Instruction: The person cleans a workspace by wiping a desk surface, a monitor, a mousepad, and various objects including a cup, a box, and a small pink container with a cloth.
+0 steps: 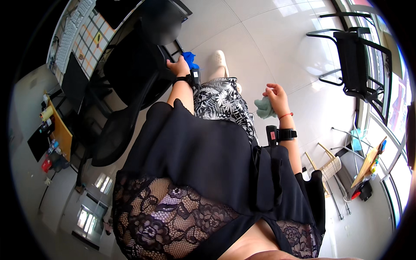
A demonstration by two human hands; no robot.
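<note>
My left hand (180, 69) is beside the black office chair (130, 65), holding a crumpled blue cloth (189, 60) on its inner side; some of its fingers are hidden. In my right hand (277, 100) is a bunched pale green cloth (265, 108), which hangs below the fingers over the tiled floor (256, 42). Both wrists carry black straps with small devices. Below my hands are my patterned trousers and a cream clog (219, 60).
A desk (86, 61) with a white keyboard (73, 35) and checked mat stands at the left. A black armchair (352, 61) is by the windows at the right. Lower right are a wooden chair (330, 165) and a small wooden table (367, 165). Another wooden desk (61, 130) is far left.
</note>
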